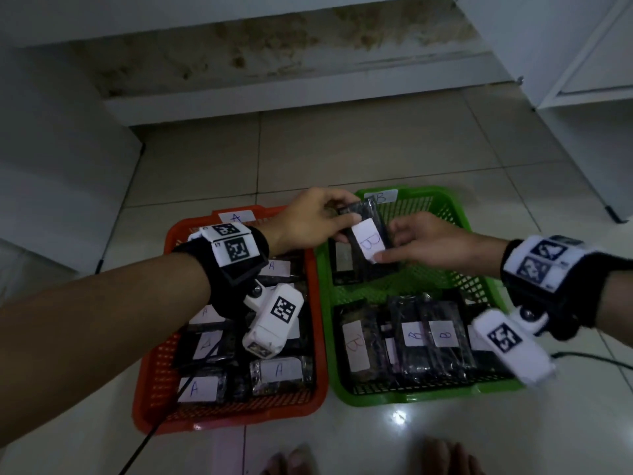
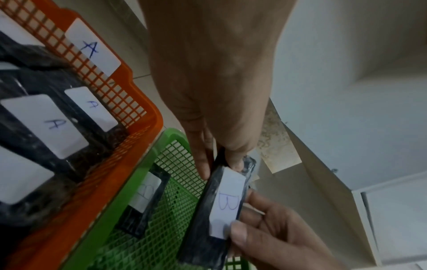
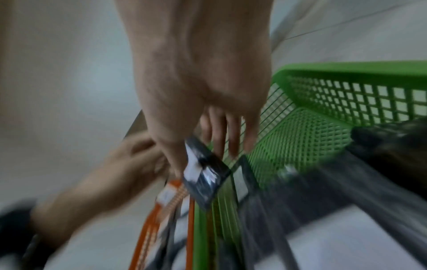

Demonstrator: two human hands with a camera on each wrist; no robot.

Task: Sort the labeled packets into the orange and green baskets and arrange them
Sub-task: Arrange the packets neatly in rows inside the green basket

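Both hands are holding one flat black plastic-wrapped packet with a white paper label marked B (image 1: pixel 368 238) in the air above the far half of the green plastic mesh basket (image 1: pixel 479 296). The left hand (image 1: pixel 308 219) is pinching its far end between thumb and fingers (image 2: pixel 203 164), while the right hand (image 1: pixel 424 240) is pinching the near end, thumb on the label's lower corner and fingers curled behind.

The packet is looking light and fairly stiff, keeping its flat shape while held by the ends. The glossy wrap is probably slippery, and the paper label may be only loosely stuck, so the dark edges are likely a safer hold than the label.

Beneath it, another dark packet (image 1: pixel 344 260) is lying against the far left wall of the green basket. A row of B-labelled packets (image 1: pixel 424 334) is crowding the near half, and bare mesh floor is showing between them. That gap, or the far right corner, seems the place to lay it flat.

Just to the left, touching side by side, the orange plastic mesh basket (image 1: pixel 154 371) is holding the A-labelled packets (image 1: pixel 279 371). Both baskets are sitting on the pale tiled floor (image 1: pixel 342 149), with white cabinets (image 1: pixel 582 63) well behind. A black cable (image 1: pixel 150 437) is trailing over the orange basket's near rim, and the wrist-worn cameras could be snagging packets when the hands go lower.
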